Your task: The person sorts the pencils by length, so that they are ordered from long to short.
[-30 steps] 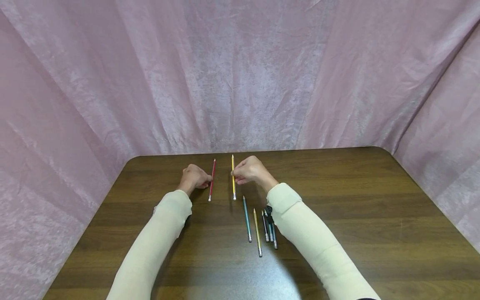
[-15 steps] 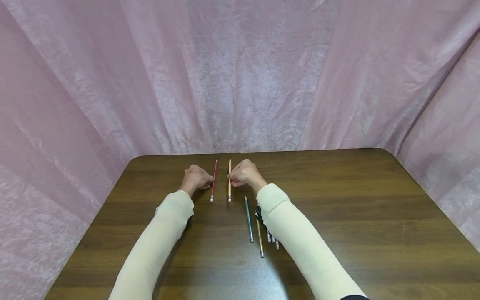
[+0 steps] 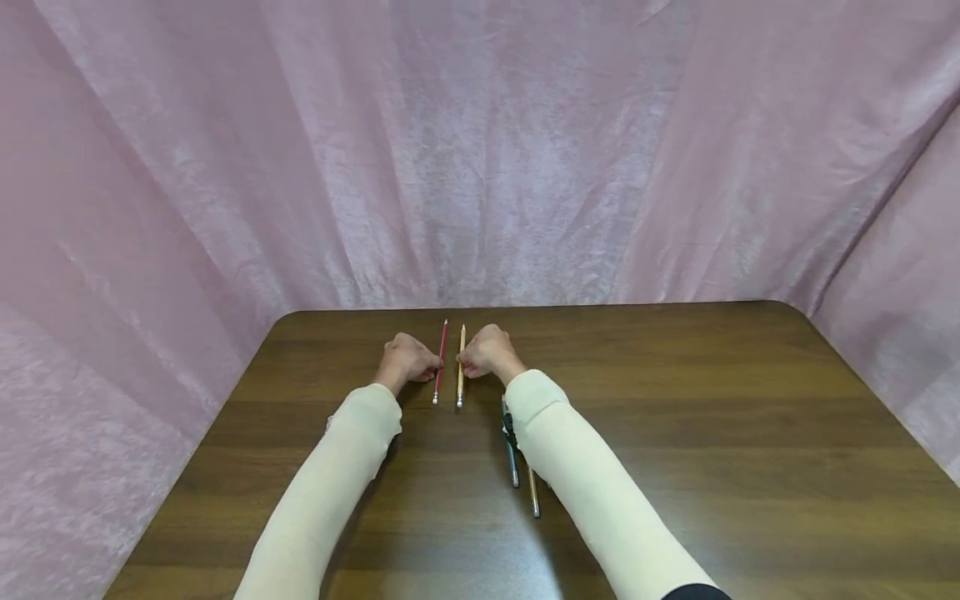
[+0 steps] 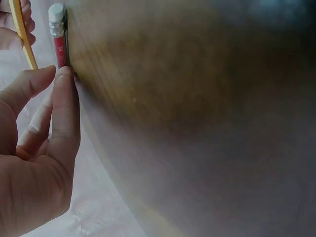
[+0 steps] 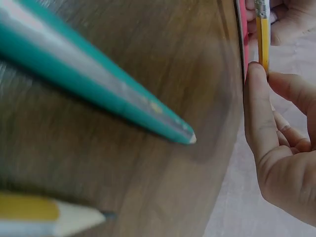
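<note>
My left hand (image 3: pixel 408 360) pinches a red pencil (image 3: pixel 443 337) between thumb and forefinger near the table's far edge. The pencil points away from me, its white eraser (image 4: pixel 57 13) toward me. To its right, nearly parallel and a narrow gap apart, lies a yellow pencil (image 3: pixel 462 337), pinched the same way by my right hand (image 3: pixel 491 352). In the right wrist view the yellow pencil's metal band (image 5: pixel 261 8) shows above the fingertips, with the red pencil (image 5: pixel 243 29) just beside it.
A teal pencil (image 3: pixel 513 468) and a gold pencil (image 3: pixel 533 493) lie on the brown wooden table (image 3: pixel 712 450), partly covered by my right sleeve (image 3: pixel 592 483). Their sharpened tips show in the right wrist view. A pink curtain (image 3: pixel 525 167) hangs right behind the table.
My right hand has moved left with the yellow pencil, narrowing the gap to the red one. My left hand stays nearly still. My right forearm now hides several pencils that showed before.
</note>
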The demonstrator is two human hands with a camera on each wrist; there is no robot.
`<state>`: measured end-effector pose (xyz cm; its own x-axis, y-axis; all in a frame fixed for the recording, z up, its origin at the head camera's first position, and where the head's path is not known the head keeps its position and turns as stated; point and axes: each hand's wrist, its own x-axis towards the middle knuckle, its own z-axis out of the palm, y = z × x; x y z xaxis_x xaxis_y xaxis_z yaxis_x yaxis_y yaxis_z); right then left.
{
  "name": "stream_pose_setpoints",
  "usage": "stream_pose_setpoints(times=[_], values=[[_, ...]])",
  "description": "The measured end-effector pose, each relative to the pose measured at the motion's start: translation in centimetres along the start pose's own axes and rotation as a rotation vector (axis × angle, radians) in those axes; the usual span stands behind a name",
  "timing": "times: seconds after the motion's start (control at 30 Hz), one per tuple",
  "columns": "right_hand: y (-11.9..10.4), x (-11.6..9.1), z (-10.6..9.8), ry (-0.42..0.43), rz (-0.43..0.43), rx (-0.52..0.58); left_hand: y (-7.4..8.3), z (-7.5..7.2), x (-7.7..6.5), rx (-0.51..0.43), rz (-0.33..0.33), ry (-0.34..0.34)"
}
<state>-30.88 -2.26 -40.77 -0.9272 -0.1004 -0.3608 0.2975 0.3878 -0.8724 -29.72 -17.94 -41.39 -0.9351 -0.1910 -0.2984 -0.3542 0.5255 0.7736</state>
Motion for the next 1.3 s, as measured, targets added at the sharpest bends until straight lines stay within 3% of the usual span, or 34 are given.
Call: stream_pose_setpoints(times=[0.7, 1.3], values=[[-0.1, 1.7, 0.8, 0.031, 0.047, -0.050, 0.4, 0.4, 0.3, 0.003, -0.027, 0.004], [-0.3, 1.4, 1.6, 0.109, -0.017, -0.293, 0.2, 0.4, 0.0, 0.019, -0.019, 0.011]])
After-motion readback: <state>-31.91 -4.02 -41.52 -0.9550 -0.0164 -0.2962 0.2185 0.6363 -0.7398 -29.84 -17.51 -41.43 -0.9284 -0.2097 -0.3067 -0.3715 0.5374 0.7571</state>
